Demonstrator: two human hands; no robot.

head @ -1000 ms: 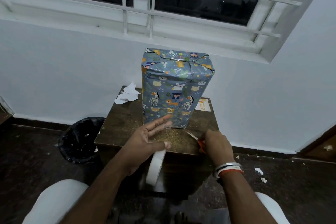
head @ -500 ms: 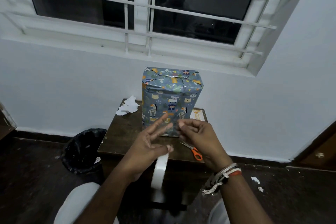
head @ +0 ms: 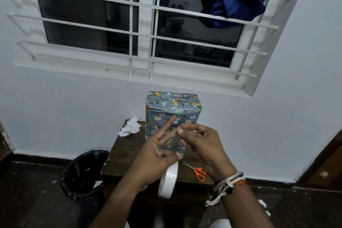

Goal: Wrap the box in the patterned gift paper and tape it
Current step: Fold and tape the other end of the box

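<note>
Starting at your far left, a black bin (head: 86,173) sits on the dark floor just beside the small wooden table (head: 125,155), and torn white paper scraps (head: 130,127) lie on the table's back left corner. Your left hand (head: 157,155) is raised in front of the table with its first two fingers stretched out toward the box, while the thumb and lower fingers keep hold of the white tape roll (head: 168,181), which hangs on edge below the palm. Behind your fingers stands the wrapped box (head: 173,109), upright at the back of the table against the wall, fully covered in blue animal-print paper with its top flaps folded down. Your right hand (head: 200,143) is curled with thumb and fingertips pinched together close to the left fingertips; what they pinch is too small to tell. Below it, orange-handled scissors (head: 197,170) lie flat near the table's front edge.
</note>
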